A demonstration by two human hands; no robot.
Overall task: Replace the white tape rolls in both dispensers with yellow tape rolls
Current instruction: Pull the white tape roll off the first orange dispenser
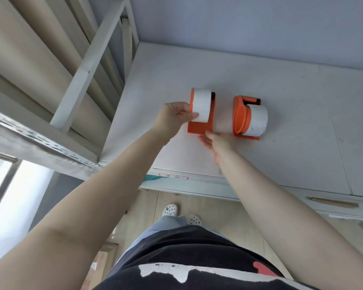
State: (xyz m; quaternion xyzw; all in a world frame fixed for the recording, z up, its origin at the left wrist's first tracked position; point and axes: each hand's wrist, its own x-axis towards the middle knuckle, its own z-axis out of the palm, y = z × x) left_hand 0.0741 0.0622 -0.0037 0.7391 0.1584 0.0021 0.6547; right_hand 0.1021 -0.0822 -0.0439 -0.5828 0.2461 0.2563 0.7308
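A metal rack rises at the left edge of a white counter, where a person stands with both bare arms stretched forward. The left hand closes thumb and fingers on a white roll, which sits on the left dispenser, an orange one set toward the counter's left side and well back from its front edge. The right hand lies open and flat, palm down on the counter, fingertips touching the near end of that dispenser's base; it grips nothing. Just to the right, apart from the first, stands the right dispenser, also orange, with its own white roll on the round hub. Both rolls are in place on their dispensers. Along the counter's front edge runs a small red-bordered label. Below it, on a pale wood floor, a pair of white clogs shows beneath the person's dark shirt.
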